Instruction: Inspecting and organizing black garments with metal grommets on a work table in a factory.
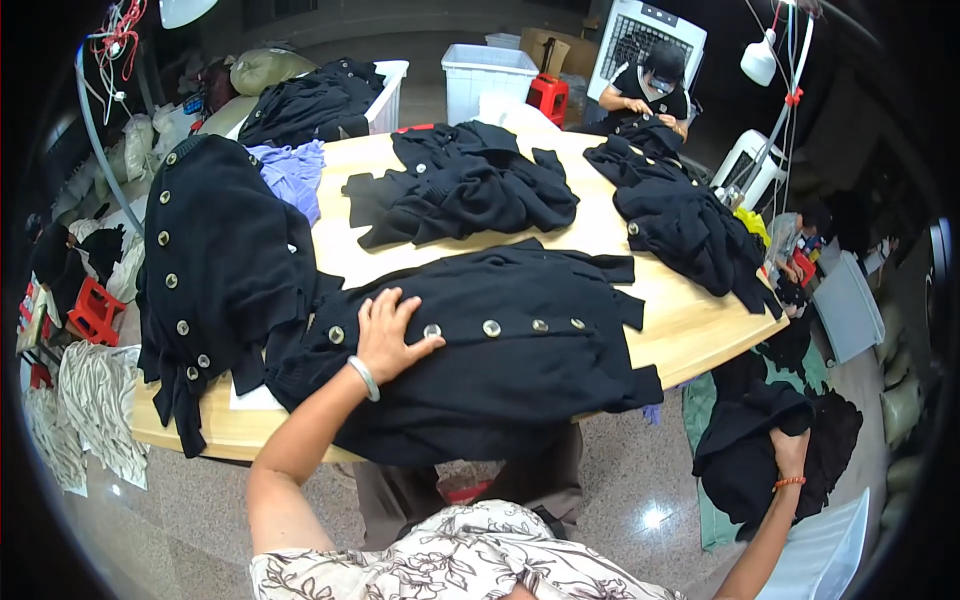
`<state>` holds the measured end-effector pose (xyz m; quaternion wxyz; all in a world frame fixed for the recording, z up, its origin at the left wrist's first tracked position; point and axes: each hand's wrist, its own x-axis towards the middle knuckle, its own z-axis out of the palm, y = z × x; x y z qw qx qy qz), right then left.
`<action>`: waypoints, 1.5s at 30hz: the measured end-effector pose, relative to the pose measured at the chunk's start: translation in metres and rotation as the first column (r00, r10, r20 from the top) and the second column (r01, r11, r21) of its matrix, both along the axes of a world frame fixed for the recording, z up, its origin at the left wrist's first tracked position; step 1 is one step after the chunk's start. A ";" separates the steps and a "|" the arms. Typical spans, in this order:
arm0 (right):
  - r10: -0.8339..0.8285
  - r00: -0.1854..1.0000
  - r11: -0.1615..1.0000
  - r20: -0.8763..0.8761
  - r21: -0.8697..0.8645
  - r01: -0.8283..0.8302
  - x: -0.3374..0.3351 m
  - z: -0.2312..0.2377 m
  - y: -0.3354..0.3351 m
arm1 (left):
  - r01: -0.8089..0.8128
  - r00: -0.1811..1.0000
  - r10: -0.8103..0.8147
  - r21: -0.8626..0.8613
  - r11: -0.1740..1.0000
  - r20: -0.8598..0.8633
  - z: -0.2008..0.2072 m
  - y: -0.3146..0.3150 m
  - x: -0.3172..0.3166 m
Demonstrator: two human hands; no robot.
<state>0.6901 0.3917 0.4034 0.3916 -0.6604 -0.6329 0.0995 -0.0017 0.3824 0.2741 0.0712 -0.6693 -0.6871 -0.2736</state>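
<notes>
A black knit cardigan (470,365) with a row of shiny round buttons lies spread along the near side of the wooden table (400,265). My left hand (388,335) rests flat on it with fingers spread, beside the buttons. Off the table to the right, my right hand (790,450) is closed on another black garment (740,455), held above a dark pile near the floor. Its fingertips are partly hidden in the cloth. Left of the spread cardigan lies another black buttoned cardigan (225,240), hanging over the table's left edge.
More black garments (480,195) lie mid-table and at the right (690,225). Purple cloth (290,175) sits at the back left. A person (650,85) works at the far side. White bins (488,80), a red stool (547,98) and a lamp (760,60) stand around.
</notes>
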 end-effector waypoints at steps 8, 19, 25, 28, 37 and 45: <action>0.115 0.582 0.971 0.805 0.033 -0.238 -0.144 0.101 0.299 | 0.013 0.997 -0.023 0.125 0.992 0.080 -0.006 0.004 0.014; 0.895 0.343 0.246 0.284 0.327 -0.912 -0.675 0.204 0.264 | 0.002 0.991 -0.020 0.137 0.991 0.129 -0.009 0.006 0.010; 0.788 0.192 0.350 0.585 -0.170 -0.921 -0.550 0.028 0.213 | -0.001 0.992 -0.019 0.158 0.987 0.126 -0.007 0.007 0.009; 0.870 0.301 0.385 0.391 -0.155 -0.910 -0.472 -0.024 0.169 | -0.019 0.995 0.003 0.155 0.988 0.103 -0.010 0.007 0.011; 0.760 0.572 0.612 0.309 -0.043 -0.790 -0.368 -0.117 0.093 | -0.072 0.997 0.070 0.136 0.988 0.019 -0.008 -0.019 0.027; 0.699 0.586 0.625 0.409 0.047 -0.779 -0.339 -0.108 0.113 | -0.145 0.980 0.149 0.038 0.989 -0.130 -0.001 -0.089 -0.006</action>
